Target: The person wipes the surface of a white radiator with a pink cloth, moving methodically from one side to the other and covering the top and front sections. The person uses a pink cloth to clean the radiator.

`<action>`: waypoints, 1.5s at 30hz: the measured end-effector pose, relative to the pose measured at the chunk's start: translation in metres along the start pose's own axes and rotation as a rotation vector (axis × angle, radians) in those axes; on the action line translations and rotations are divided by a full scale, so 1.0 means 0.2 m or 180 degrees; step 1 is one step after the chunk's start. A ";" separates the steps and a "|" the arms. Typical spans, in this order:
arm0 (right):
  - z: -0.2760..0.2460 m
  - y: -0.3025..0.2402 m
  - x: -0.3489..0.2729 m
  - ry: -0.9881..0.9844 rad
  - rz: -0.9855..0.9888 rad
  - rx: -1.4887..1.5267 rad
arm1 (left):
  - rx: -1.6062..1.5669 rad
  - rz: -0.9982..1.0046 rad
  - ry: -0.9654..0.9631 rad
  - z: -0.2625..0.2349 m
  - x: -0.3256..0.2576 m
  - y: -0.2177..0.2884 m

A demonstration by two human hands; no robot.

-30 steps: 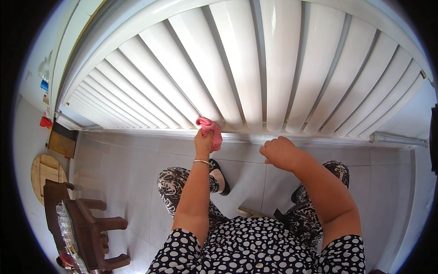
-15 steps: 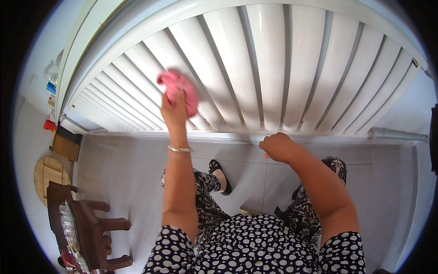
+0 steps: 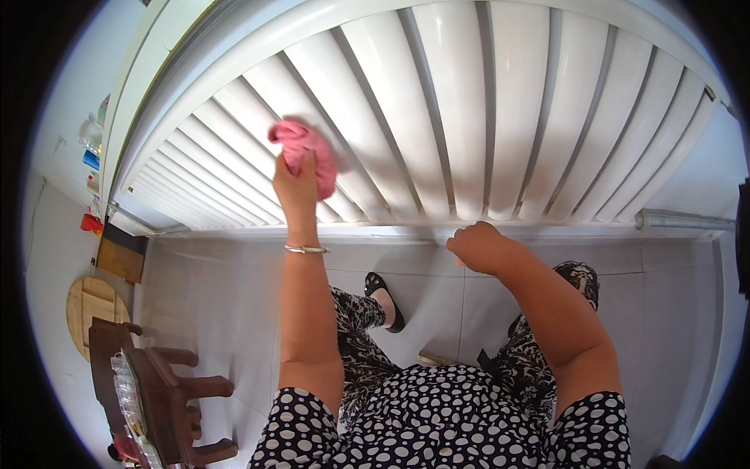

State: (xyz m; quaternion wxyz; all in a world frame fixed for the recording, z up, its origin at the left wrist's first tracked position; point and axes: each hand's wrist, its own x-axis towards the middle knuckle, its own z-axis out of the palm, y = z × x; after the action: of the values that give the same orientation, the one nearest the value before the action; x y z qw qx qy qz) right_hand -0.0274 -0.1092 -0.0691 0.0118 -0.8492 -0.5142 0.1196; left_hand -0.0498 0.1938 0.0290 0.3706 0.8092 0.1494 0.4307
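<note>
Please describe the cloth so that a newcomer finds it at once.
Start at the big white radiator filling the top. Left of its middle, the left hand holds a crumpled cloth over its tubes. Its pink colour sets it apart from these white tubes.

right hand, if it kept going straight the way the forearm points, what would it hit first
Probably the lower part of the white radiator, just beyond the curled right hand along the forearm's line, though depth is unclear and it might pass beneath.
</note>
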 end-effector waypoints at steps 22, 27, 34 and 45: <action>0.00 -0.05 0.03 -0.0173 -0.0043 0.0086 | -0.0306 -0.1384 -0.0743 0.29 -0.63 -0.73; -0.01 -0.04 0.04 -0.0281 -0.0010 0.0017 | -0.0986 -0.2260 -0.0858 0.34 -0.72 -0.84; -0.03 -0.01 0.02 -0.0258 0.0079 0.0058 | -0.0242 -0.1346 -0.0093 0.24 -0.45 -0.38; -0.03 0.02 0.02 -0.0192 0.0127 0.0134 | -0.0717 0.0668 0.1124 -0.23 0.52 0.23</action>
State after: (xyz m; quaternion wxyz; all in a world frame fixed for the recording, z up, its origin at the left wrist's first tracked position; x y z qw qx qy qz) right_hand -0.0215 -0.1074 -0.0638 0.0117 -0.8549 -0.4946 0.1563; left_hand -0.0304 0.2429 0.1404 0.3799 0.6859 0.0779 0.6157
